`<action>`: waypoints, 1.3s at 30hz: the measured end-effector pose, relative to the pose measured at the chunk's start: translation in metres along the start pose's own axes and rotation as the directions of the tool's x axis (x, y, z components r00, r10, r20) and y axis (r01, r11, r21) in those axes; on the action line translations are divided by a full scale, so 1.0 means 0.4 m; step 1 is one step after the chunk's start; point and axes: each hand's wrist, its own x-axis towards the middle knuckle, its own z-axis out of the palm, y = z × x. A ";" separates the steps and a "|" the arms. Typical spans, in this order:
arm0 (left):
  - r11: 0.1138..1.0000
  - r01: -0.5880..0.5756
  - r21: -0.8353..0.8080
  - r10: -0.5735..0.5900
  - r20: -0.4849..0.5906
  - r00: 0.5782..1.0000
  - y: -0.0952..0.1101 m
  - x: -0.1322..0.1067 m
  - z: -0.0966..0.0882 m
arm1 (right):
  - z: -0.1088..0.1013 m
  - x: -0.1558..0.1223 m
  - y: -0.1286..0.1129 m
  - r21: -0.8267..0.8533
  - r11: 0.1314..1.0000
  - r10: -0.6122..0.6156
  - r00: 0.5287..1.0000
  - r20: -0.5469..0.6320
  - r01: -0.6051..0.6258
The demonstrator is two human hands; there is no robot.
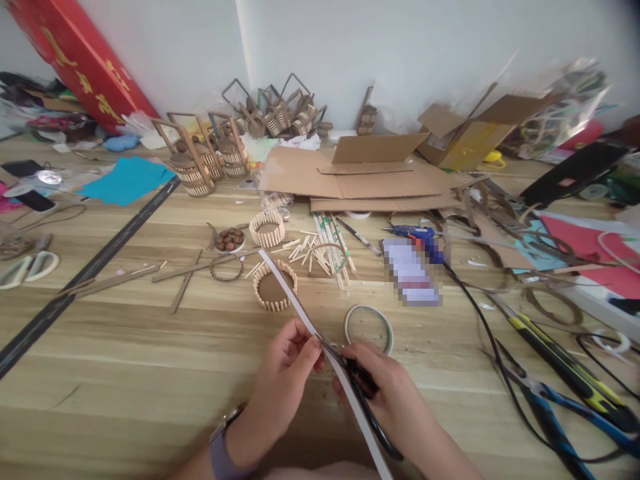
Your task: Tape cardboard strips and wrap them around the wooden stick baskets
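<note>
My left hand (287, 373) pinches a long, narrow pale strip (286, 291) between thumb and fingers. The strip slants from beyond the hand down towards my lap. Black-handled scissors (374, 427) are gripped in my right hand (400, 390), their blades lying along the strip close to my left fingertips. Whether the blades are cutting it, I cannot tell. Past my hands sits a small round basket of short wooden sticks (274, 306) with a brown base, partly crossed by the strip. A second stick ring (268, 241) stands behind it. A roll of tape (347, 325) lies just beyond my right hand.
Loose sticks (305, 252) and a bowl of brown beads (230, 239) lie mid-table. To the right are a blue glue gun (420, 233) with its cord, a yellow-black cutter (560, 353) and blue-handled pliers (545, 393). Cardboard (295, 173) and finished little baskets (193, 175) stand behind.
</note>
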 end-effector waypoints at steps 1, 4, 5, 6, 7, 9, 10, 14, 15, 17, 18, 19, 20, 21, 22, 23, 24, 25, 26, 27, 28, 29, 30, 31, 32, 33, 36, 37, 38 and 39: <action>1.000 0.001 -0.001 -0.001 0.002 1.000 0.000 0.000 0.000 | 0.002 -0.001 0.001 0.004 1.000 -0.009 1.000 -0.010 0.009; 1.000 0.009 0.002 -0.009 -0.005 1.000 0.001 0.001 0.000 | 0.007 -0.004 0.002 0.022 1.000 -0.021 0.999 -0.035 0.022; 1.000 0.012 0.005 -0.012 -0.007 1.000 0.001 0.001 0.000 | 0.007 -0.005 0.001 0.024 0.999 -0.022 0.999 -0.038 0.023; 1.000 0.014 0.008 -0.014 -0.010 1.000 0.002 0.001 -0.001 | 0.007 -0.005 0.000 0.022 1.000 -0.022 0.999 -0.039 0.023; 1.000 0.016 0.011 -0.016 -0.010 1.000 0.002 0.001 -0.002 | 0.006 -0.006 -0.001 0.018 1.000 -0.023 0.999 -0.038 0.024; 1.000 0.016 0.016 -0.016 -0.006 1.000 0.002 0.000 -0.003 | 0.004 -0.006 -0.003 0.001 1.000 -0.029 0.999 -0.038 0.029; 1.000 0.018 0.020 -0.018 -0.003 1.000 0.001 -0.001 -0.003 | 0.002 -0.006 -0.004 -0.008 1.000 -0.030 0.999 -0.039 0.029; 0.999 0.034 0.027 -0.034 0.015 0.999 -0.006 -0.003 0.000 | -0.003 -0.001 -0.008 -0.013 1.000 -0.019 0.999 -0.029 0.019; 0.999 0.038 0.024 -0.039 0.020 0.999 -0.008 -0.003 0.001 | -0.003 0.000 -0.009 -0.010 1.000 -0.012 1.000 -0.023 0.012; 0.999 0.043 0.019 -0.044 0.027 0.999 -0.010 -0.003 0.003 | -0.002 0.002 -0.010 -0.004 1.000 0.001 1.000 -0.015 -0.001; 0.999 0.047 0.017 -0.048 0.027 0.998 -0.011 -0.003 0.004 | -0.001 0.002 -0.010 0.000 1.000 0.004 1.000 -0.015 -0.004; 0.999 0.048 0.014 -0.049 0.026 0.998 -0.012 -0.003 0.004 | 0.000 0.001 -0.009 0.008 1.000 0.003 1.000 -0.015 -0.003; 0.999 0.051 0.010 -0.051 0.028 0.998 -0.012 -0.004 0.005 | 0.001 0.001 -0.007 0.017 1.000 -0.004 1.000 -0.017 0.004; 0.999 0.051 0.008 -0.051 0.030 0.998 -0.012 -0.004 0.005 | 0.002 0.000 -0.006 0.027 1.000 -0.014 1.000 -0.022 0.015; 0.999 0.051 0.006 -0.051 0.032 0.998 -0.012 -0.004 0.006 | 0.002 0.000 -0.005 0.037 0.999 -0.025 0.999 -0.029 0.026; 0.999 0.052 0.007 -0.052 0.030 0.998 -0.012 -0.004 0.006 | 0.002 0.000 -0.005 0.045 0.998 -0.034 0.999 -0.033 0.035; 0.998 0.056 0.007 -0.056 0.029 0.998 -0.012 -0.004 0.007 | 0.002 0.001 -0.005 0.048 0.998 -0.038 0.999 -0.034 0.040; 0.998 0.062 0.008 -0.062 0.027 0.998 -0.010 -0.004 0.008 | 0.001 0.002 -0.006 0.047 0.998 -0.041 0.998 -0.039 0.043; 0.997 0.070 0.012 -0.070 0.025 0.997 -0.008 -0.003 0.009 | 0.001 0.003 -0.007 0.041 0.998 -0.042 0.998 -0.046 0.044; 0.997 0.077 0.019 -0.077 0.022 0.997 -0.005 -0.002 0.009 | 0.001 0.004 -0.008 0.034 0.998 -0.044 0.997 -0.056 0.046; 0.996 0.082 0.027 -0.082 0.018 0.996 -0.001 -0.001 0.010 | 0.001 0.006 -0.008 0.027 0.998 -0.046 0.997 -0.067 0.048; 0.996 0.082 0.036 -0.083 0.012 0.996 0.004 0.000 0.009 | 0.002 0.006 -0.008 0.023 0.998 -0.049 0.996 -0.077 0.051; 0.996 0.081 0.045 -0.081 0.005 0.997 0.009 0.001 0.008 | 0.004 0.006 -0.007 0.023 0.998 -0.053 0.995 -0.085 0.055; 0.996 0.075 0.052 -0.074 -0.006 0.997 0.014 0.002 0.007 | 0.005 0.006 -0.006 0.023 0.998 -0.054 0.995 -0.088 0.056; 0.997 0.062 0.055 -0.061 -0.021 0.998 0.019 0.004 0.004 | 0.007 0.005 -0.005 0.022 0.998 -0.052 0.995 -0.088 0.054; 0.997 0.046 0.058 -0.044 -0.040 0.998 0.022 0.005 0.002 | 0.008 0.004 -0.003 0.019 0.999 -0.049 0.995 -0.084 0.050; 0.997 0.000 0.078 0.007 -0.087 0.996 0.021 0.008 -0.007 | 0.011 0.002 -0.001 0.011 0.999 -0.034 0.998 -0.060 0.034; 0.996 -0.010 0.086 0.018 -0.090 0.996 0.018 0.008 -0.009 | 0.011 0.003 -0.001 0.007 1.000 -0.029 0.998 -0.051 0.029; 0.996 -0.013 0.092 0.020 -0.083 0.996 0.015 0.007 -0.011 | 0.011 0.003 -0.002 0.003 1.000 -0.023 0.999 -0.043 0.024; 0.995 -0.013 0.095 0.020 -0.072 0.997 0.011 0.006 -0.011 | 0.010 0.003 -0.002 0.002 1.000 -0.017 0.999 -0.036 0.017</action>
